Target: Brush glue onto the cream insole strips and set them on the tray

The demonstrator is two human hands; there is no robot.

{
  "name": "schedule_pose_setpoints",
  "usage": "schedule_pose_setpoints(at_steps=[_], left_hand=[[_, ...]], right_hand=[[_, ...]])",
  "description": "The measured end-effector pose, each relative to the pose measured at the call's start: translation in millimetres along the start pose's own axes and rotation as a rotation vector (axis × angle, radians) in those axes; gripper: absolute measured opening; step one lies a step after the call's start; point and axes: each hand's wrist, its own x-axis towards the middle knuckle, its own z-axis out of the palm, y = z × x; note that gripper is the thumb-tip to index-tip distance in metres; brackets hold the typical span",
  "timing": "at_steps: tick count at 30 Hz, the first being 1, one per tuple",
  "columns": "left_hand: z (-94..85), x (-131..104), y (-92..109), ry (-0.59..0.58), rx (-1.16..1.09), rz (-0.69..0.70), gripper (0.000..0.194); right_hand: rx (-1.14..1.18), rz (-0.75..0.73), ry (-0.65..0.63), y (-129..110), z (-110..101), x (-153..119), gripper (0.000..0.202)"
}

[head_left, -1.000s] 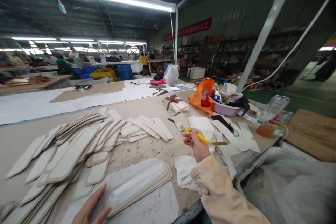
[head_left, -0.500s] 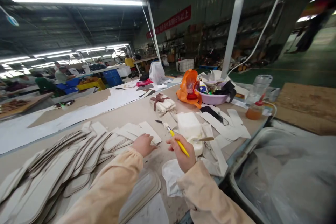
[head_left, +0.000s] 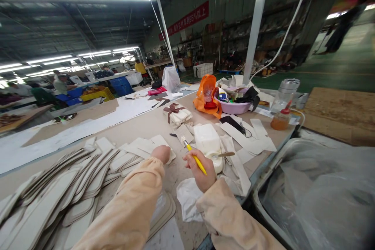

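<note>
My right hand (head_left: 202, 170) is closed round the yellow handle of a paintbrush (head_left: 190, 150), whose pale bristle end points up and away. My left hand (head_left: 162, 153) lies over the near end of some loose off-white strips (head_left: 140, 146); its fingers are hidden from me. Rounded off-white strips (head_left: 70, 183) are fanned out in a large heap to the left. Beyond the brush stands a white plastic container (head_left: 206, 136), with a brown-handled tool (head_left: 227, 154) across its near end. Under my left forearm, more rounded pieces (head_left: 166, 211) are stacked beside a crumpled white cloth (head_left: 187, 199).
A tied bundle (head_left: 178, 116) lies farther back on the table. Behind it are an orange bag (head_left: 206, 97) and a lilac basin (head_left: 234, 107) of odds and ends. A bottle of amber liquid (head_left: 280, 121) stands at right, above a plastic-lined bin (head_left: 322, 191).
My left hand has reached farther forward onto the strips, and its fingers have gone out of sight. The right hand keeps the brush in nearly the same pose. The view has shifted slightly.
</note>
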Motion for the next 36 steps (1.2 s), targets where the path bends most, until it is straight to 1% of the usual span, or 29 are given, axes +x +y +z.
schedule_pose_setpoints(at_steps=[2,3,5,7,8,10,11,12,13,14,16,17,20,24,26,29,32,36], left_hand=[[-19.9,-13.0,-10.7,0.141,-0.101,-0.030,0.022],[-31.8,-23.5,-18.2,0.218,-0.159,-0.050,0.023],[-56.3,-53.7,-35.3,0.357,-0.288,-0.097,0.031],[-77.1,-94.7,-51.3,0.448,-0.418,-0.136,0.039],[-84.6,-117.6,-57.5,0.482,-0.536,-0.151,0.041],[-91.6,-163.8,-65.0,0.536,-0.888,-0.193,0.038],[-91.0,-185.2,-67.0,0.554,-1.086,-0.223,0.035],[-87.8,-204.7,-68.3,0.561,-1.262,-0.261,0.033],[-82.2,-222.1,-69.5,0.550,-1.383,-0.305,0.033],[-74.7,-237.3,-71.0,0.526,-1.431,-0.354,0.033],[-55.9,-262.1,-75.8,0.477,-1.430,-0.442,0.035],[-45.7,-272.0,-79.2,0.458,-1.408,-0.479,0.036],[-16.5,-293.7,-92.1,0.453,-1.312,-0.565,0.035],[17.5,-308.2,-113.0,0.469,-1.140,-0.667,0.031],[32.7,-311.6,-123.1,0.451,-1.069,-0.709,0.031],[50.5,-315.0,-135.1,0.412,-0.982,-0.755,0.032],[58.9,-317.5,-142.1,0.367,-0.906,-0.789,0.032],[60.4,-318.9,-144.4,0.321,-0.828,-0.806,0.030]], right_hand=[[-0.044,-0.042,0.007,1.6,2.0,-1.5,0.021],[-0.065,-0.058,0.016,2.2,3.0,-2.1,0.020],[-0.098,-0.090,0.028,2.8,5.3,-3.3,0.016],[-0.125,-0.131,0.018,3.0,9.0,-5.1,0.012],[-0.134,-0.148,0.005,3.1,11.7,-6.4,0.010],[-0.125,-0.154,-0.029,3.3,19.7,-10.2,0.014],[-0.091,-0.132,-0.037,3.4,25.1,-12.9,0.018],[-0.035,-0.092,-0.036,3.4,31.1,-16.0,0.021],[0.033,-0.037,-0.035,3.2,37.5,-19.6,0.025],[0.103,0.022,-0.035,2.9,43.8,-23.6,0.027],[0.211,0.124,-0.051,2.4,54.8,-31.8,0.031],[0.233,0.150,-0.071,2.4,59.0,-35.8,0.032],[0.199,0.143,-0.124,3.9,67.4,-46.2,0.035],[0.066,0.133,-0.208,8.6,78.7,-57.2,0.037],[-0.008,0.138,-0.268,12.2,86.8,-61.2,0.037],[-0.123,0.094,-0.324,21.5,98.8,-64.5,0.032],[-0.201,0.029,-0.383,35.7,106.5,-64.6,0.027],[-0.312,-0.029,-0.477,50.8,109.9,-63.5,0.025]])
